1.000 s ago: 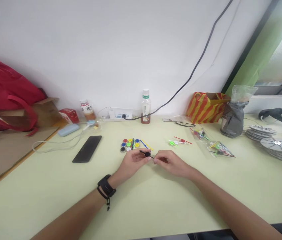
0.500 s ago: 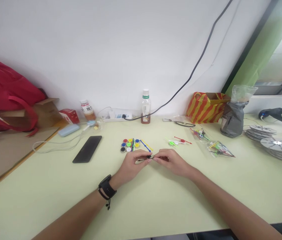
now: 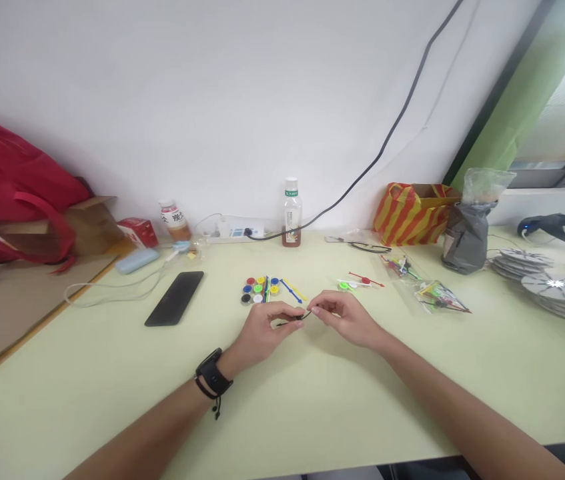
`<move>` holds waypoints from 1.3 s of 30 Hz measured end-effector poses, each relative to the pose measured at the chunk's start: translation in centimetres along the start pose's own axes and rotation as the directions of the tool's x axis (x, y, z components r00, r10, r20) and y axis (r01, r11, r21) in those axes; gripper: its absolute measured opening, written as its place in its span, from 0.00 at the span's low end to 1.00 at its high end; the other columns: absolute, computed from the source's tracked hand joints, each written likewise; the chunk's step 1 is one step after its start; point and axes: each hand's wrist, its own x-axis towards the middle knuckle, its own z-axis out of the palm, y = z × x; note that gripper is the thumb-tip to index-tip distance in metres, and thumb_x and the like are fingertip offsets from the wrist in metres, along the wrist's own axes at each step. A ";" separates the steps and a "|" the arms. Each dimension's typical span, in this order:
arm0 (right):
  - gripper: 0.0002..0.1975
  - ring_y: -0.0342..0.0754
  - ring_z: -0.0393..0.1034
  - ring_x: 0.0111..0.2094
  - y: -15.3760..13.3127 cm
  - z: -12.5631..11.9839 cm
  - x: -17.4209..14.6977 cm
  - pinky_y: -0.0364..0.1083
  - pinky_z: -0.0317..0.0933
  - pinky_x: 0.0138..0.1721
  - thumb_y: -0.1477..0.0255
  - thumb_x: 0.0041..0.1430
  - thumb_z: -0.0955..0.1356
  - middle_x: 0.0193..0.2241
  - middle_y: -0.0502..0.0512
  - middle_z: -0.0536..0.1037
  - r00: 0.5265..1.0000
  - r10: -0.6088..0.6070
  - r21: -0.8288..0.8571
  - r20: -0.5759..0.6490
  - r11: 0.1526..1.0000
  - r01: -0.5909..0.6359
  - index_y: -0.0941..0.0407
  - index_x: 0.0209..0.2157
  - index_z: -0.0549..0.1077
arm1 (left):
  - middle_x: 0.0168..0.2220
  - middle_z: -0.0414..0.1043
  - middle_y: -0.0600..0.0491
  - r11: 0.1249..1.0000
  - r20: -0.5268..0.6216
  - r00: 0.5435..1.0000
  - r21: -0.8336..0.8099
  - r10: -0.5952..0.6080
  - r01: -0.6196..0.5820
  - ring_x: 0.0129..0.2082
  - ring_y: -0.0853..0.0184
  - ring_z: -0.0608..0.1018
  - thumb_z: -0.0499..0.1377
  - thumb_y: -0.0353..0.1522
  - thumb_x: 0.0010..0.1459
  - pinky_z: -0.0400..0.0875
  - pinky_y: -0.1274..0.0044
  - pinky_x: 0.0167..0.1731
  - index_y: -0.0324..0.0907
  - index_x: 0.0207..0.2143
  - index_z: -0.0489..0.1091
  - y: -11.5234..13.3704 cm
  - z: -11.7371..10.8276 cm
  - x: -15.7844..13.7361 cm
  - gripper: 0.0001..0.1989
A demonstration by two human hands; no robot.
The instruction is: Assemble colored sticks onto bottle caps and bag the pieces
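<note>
My left hand point(image 3: 273, 325) pinches a thin black arrow spinner point(image 3: 299, 317) between thumb and fingers, its arrow tip sticking out to the left. The right end of the same black piece, tilted upward, is pinched by my right hand point(image 3: 345, 318). Fingers hide much of the small dark hub. Just beyond my left hand lie several coloured discs point(image 3: 258, 289) in rows, with thin arrows beside them, among them a blue arrow point(image 3: 291, 291). Past my right hand rest assembled-looking spinners, one with a red arrow point(image 3: 366, 280) and one with a green disc point(image 3: 345, 286).
A black phone point(image 3: 175, 299) lies left. Along the wall stand a drink bottle point(image 3: 291, 217), a power strip point(image 3: 242, 231) and a striped bag point(image 3: 409, 215). Glasses point(image 3: 369, 247), packets of spinner parts point(image 3: 439, 298), a grey bag point(image 3: 466, 237) and stacked discs point(image 3: 562, 293) occupy the right.
My right hand has shifted slightly up and to the right, lifting its end of the black arrow. My left hand has stayed nearly in place.
</note>
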 end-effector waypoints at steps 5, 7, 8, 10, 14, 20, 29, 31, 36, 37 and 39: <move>0.14 0.45 0.63 0.27 -0.6 0.1 0.0 0.45 0.58 0.29 0.60 0.66 0.69 0.27 0.52 0.73 1.000 0.026 0.089 -0.004 0.996 -0.026 0.56 0.39 0.79 | 0.43 0.82 0.46 0.998 0.006 1.000 -0.065 -0.021 0.022 0.43 0.60 0.82 0.69 0.35 0.59 0.79 0.70 0.46 0.40 0.43 0.81 0.6 0.1 0.1 0.11; 0.14 0.44 0.61 0.27 -0.8 0.0 0.1 0.45 0.57 0.29 0.59 0.66 0.69 0.27 0.51 0.71 1.000 0.029 0.140 0.000 0.990 -0.029 0.56 0.40 0.79 | 0.48 0.81 0.45 0.990 0.053 0.998 -0.136 -0.032 0.039 0.46 0.59 0.81 0.68 0.36 0.60 0.78 0.70 0.49 0.40 0.45 0.80 0.8 0.1 0.1 0.13; 0.14 0.44 0.61 0.27 -0.8 0.0 0.1 0.45 0.57 0.29 0.59 0.66 0.69 0.26 0.50 0.71 0.999 0.032 0.160 -0.001 0.987 -0.031 0.56 0.41 0.79 | 0.49 0.80 0.44 0.984 0.083 0.996 -0.168 -0.045 0.058 0.48 0.59 0.81 0.67 0.36 0.61 0.77 0.70 0.49 0.40 0.47 0.80 0.9 0.1 0.1 0.13; 0.14 0.44 0.62 0.27 -0.6 0.0 0.1 0.45 0.58 0.30 0.59 0.66 0.69 0.26 0.50 0.70 0.999 0.039 0.183 -0.010 0.982 -0.036 0.56 0.42 0.78 | 0.51 0.79 0.44 0.971 0.131 0.988 -0.210 -0.085 0.111 0.49 0.59 0.80 0.65 0.37 0.63 0.77 0.70 0.48 0.41 0.49 0.79 0.9 0.1 0.0 0.14; 0.16 0.45 0.66 0.29 0.1 -0.1 0.1 0.46 0.62 0.32 0.60 0.66 0.68 0.30 0.50 0.70 0.996 0.034 0.163 -0.084 0.987 -0.020 0.54 0.51 0.74 | 0.46 0.79 0.47 0.949 0.085 0.985 -0.268 -0.149 0.167 0.47 0.62 0.80 0.68 0.36 0.60 0.76 0.71 0.50 0.42 0.50 0.77 0.3 0.1 0.1 0.16; 0.17 0.46 0.65 0.30 -0.3 -0.1 -0.4 0.46 0.62 0.32 0.63 0.69 0.65 0.29 0.50 0.70 0.979 -0.108 -0.103 -0.172 0.991 0.091 0.51 0.55 0.73 | 0.41 0.79 0.48 0.927 -0.031 0.980 -0.330 -0.199 0.178 0.42 0.64 0.80 0.72 0.36 0.55 0.77 0.71 0.48 0.40 0.44 0.78 -0.7 -0.1 0.6 0.16; 0.26 0.45 0.65 0.27 -1.1 0.9 -0.8 0.47 0.63 0.36 0.56 0.73 0.59 0.27 0.52 0.71 0.999 0.018 0.078 0.040 0.997 -0.022 0.55 0.25 0.72 | 0.41 0.82 0.48 0.900 -0.073 0.971 -0.396 -0.228 0.181 0.41 0.64 0.82 0.73 0.37 0.52 0.78 0.71 0.47 0.40 0.42 0.79 -0.5 0.0 0.7 0.17; 0.32 0.44 0.62 0.24 -1.0 0.8 -0.6 0.47 0.61 0.33 0.55 0.73 0.58 0.20 0.50 0.65 0.994 0.054 0.094 0.093 0.994 -0.063 0.55 0.17 0.62 | 0.41 0.82 0.48 0.897 -0.082 0.969 -0.404 -0.231 0.180 0.40 0.64 0.83 0.74 0.38 0.52 0.79 0.71 0.47 0.39 0.42 0.80 -0.4 -0.1 0.8 0.17; 0.18 0.44 0.63 0.27 -0.6 0.9 -0.4 0.44 0.60 0.29 0.55 0.67 0.67 0.31 0.49 0.70 0.993 0.079 0.159 -0.088 0.985 -0.064 0.53 0.49 0.71 | 0.42 0.82 0.47 0.909 -0.088 0.971 -0.379 -0.222 0.173 0.41 0.62 0.83 0.73 0.38 0.53 0.79 0.68 0.48 0.39 0.41 0.80 0.1 0.0 0.7 0.16; 0.21 0.43 0.63 0.27 -0.5 0.9 -0.4 0.44 0.60 0.29 0.55 0.66 0.68 0.34 0.49 0.71 0.991 0.084 0.182 -0.108 0.981 -0.064 0.51 0.54 0.69 | 0.42 0.82 0.47 0.913 -0.089 0.971 -0.370 -0.222 0.175 0.42 0.61 0.83 0.73 0.38 0.53 0.79 0.68 0.49 0.39 0.41 0.80 0.2 0.0 0.7 0.16; 0.20 0.42 0.62 0.27 -0.4 0.9 -0.4 0.45 0.60 0.30 0.56 0.65 0.68 0.37 0.49 0.71 0.986 0.101 0.209 -0.135 0.975 -0.072 0.50 0.54 0.69 | 0.42 0.82 0.46 0.917 -0.091 0.971 -0.358 -0.223 0.177 0.43 0.61 0.83 0.73 0.38 0.53 0.78 0.67 0.50 0.39 0.42 0.79 0.3 0.0 0.7 0.17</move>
